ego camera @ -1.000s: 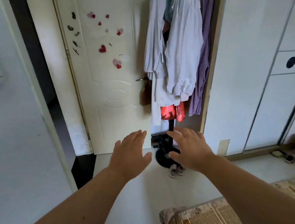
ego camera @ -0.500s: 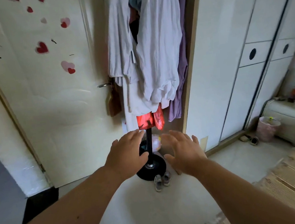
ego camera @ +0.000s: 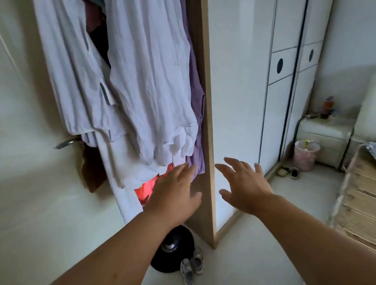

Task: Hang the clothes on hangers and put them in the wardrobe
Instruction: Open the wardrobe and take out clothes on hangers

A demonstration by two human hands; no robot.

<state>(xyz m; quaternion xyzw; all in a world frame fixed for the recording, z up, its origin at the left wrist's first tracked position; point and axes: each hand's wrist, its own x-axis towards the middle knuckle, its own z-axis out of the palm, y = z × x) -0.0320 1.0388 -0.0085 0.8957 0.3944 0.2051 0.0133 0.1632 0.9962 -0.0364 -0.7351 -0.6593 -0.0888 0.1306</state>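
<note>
Task looks barely begun: left hand (ego camera: 174, 197), fingers spread and empty, just under the clothes (ego camera: 151, 80) heaped on a stand (ego camera: 170, 260) (no hangers seen), right hand (ego camera: 246, 183) likewise empty, wardrobe (ego camera: 279, 119) beyond it, doors closed.

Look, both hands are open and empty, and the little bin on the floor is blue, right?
Not quite. The head view shows the little bin on the floor is pink, not blue. The rest holds: the left hand and right hand are both open and empty.
</note>
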